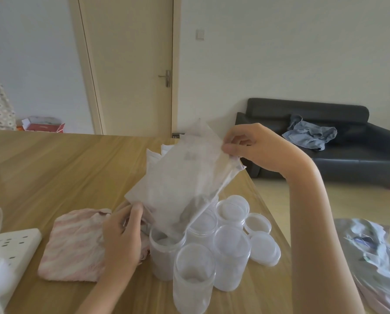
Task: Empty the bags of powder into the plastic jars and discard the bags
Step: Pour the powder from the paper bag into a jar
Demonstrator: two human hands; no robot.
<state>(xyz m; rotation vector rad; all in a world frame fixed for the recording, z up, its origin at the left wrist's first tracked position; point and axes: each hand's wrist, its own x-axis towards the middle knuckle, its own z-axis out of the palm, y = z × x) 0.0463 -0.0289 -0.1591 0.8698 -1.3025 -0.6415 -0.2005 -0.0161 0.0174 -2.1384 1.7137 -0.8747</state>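
Note:
A translucent white bag (185,177) hangs tilted over the table, its low corner dipping into an open plastic jar (164,254) that holds white powder. Dark powder shows inside the bag near that low end. My right hand (250,146) pinches the bag's upper right edge, high above the jars. My left hand (123,232) pinches its lower left corner, beside the jar. Several more clear jars (231,257) stand clustered around, one (194,277) nearest me with a little powder at its bottom. More white bags (155,155) lie behind the held one.
Jar lids (264,248) lie at the right of the cluster near the wooden table's (53,168) right edge. A pink striped cloth (74,245) lies under my left hand. A white power strip (10,250) sits at the left. A crumpled plastic bag (375,257) hangs off to the right.

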